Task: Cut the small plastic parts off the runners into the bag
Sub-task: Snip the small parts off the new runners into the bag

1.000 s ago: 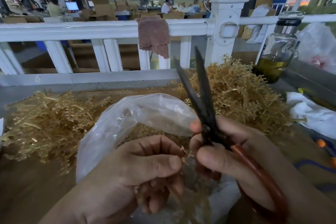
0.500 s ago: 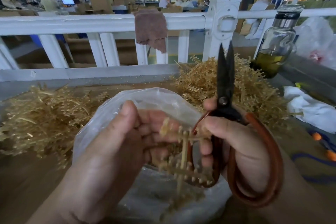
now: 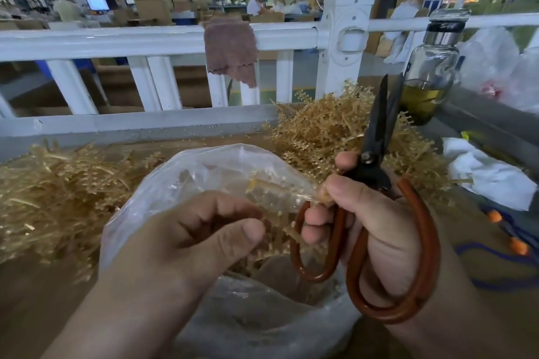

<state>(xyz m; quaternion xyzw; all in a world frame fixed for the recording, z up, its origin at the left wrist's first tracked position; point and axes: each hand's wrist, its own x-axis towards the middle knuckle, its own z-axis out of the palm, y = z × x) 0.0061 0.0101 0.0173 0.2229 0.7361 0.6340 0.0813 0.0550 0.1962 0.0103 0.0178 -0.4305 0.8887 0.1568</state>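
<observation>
A clear plastic bag (image 3: 204,175) stands open in front of me, with small tan parts lying in its bottom. My left hand (image 3: 186,245) is over the bag's mouth, fingers curled round a tan plastic runner (image 3: 280,198) with small parts along it. My right hand (image 3: 370,221) grips black scissors with orange-brown loop handles (image 3: 376,166); the blades point up and are nearly closed. The thumb and fingers of my right hand also pinch the runner's right end. The runner hangs above the bag.
Heaps of tan runners lie on the brown table at left (image 3: 58,192) and behind the scissors (image 3: 323,128). A white railing (image 3: 163,38) with a brown cloth (image 3: 230,49) runs along the back. A glass bottle (image 3: 428,73) and white bags (image 3: 490,178) are at right.
The scissors swung from tilted left to upright and moved right, their blades closing. A runner came up out of the bag, and my left hand turned over it.
</observation>
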